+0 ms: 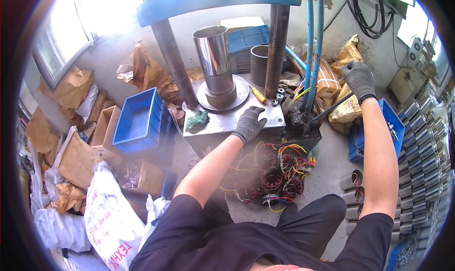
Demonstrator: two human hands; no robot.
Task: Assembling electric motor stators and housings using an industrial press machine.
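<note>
My left hand (pixel 251 124), in a grey glove, lies at the front edge of the press's metal table (pixel 272 120), fingers loosely stretched and holding nothing. My right hand (pixel 359 80), also gloved, is raised at the right, its fingers curled round the upper end of a dark lever (pixel 334 105); the palm side is hidden. On the table a shiny metal cylinder (pixel 213 50) stands upright on a darker cylindrical base (pixel 221 92) over a round plate (pixel 201 99). A green rag (pixel 196 121) and an orange-handled tool (pixel 259 94) lie near the base.
Wound stators with coloured wires (pixel 272 178) lie on the floor before the table. Press posts (pixel 276 48) and blue hoses (pixel 316 48) rise behind. A blue crate (pixel 137 121) stands left, near sacks (pixel 111 216). Stacked metal cylinders (pixel 422 162) line the right.
</note>
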